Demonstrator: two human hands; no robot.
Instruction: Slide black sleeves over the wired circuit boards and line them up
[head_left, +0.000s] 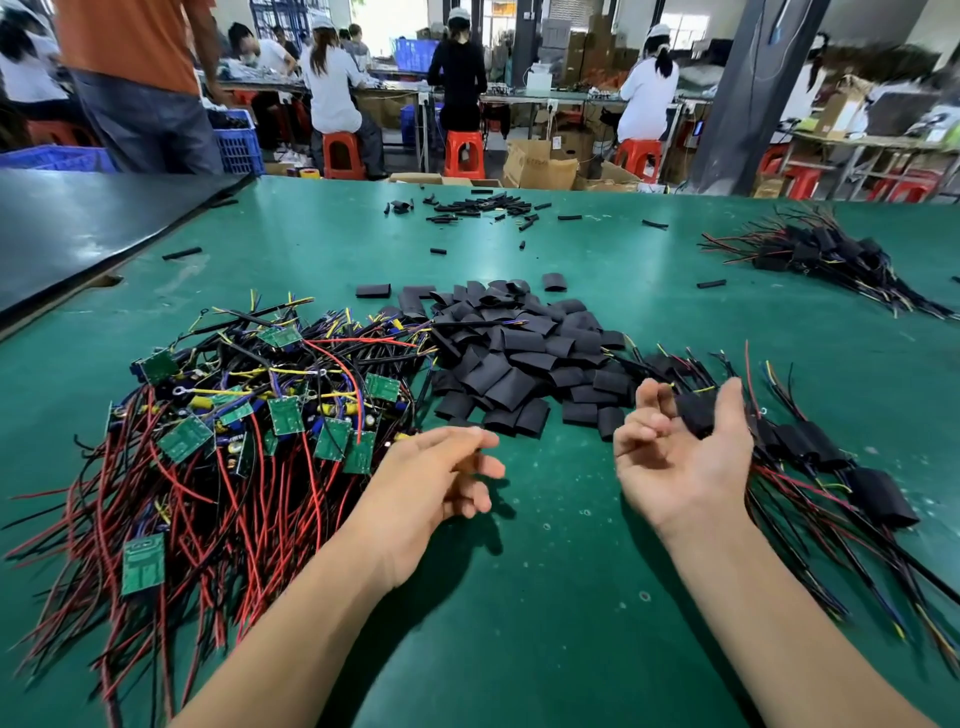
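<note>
Workshop hall. Green-matted bench (519, 597); dark board (78, 223) over its far left corner. Beyond the far edge: long worktable (519, 97), seated workers (332, 78), red plastic stools (464, 153), blue crates (236, 140), cardboard boxes (540, 163) on the floor, dark pillar (748, 93), bright window (387, 21) at the back.

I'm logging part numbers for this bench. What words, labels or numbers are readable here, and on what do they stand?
No text here can be read for certain.
Pale markings on the green circuit boards: too small to read.
Faint print on the cardboard box beyond the table: too blurred to read.
</note>
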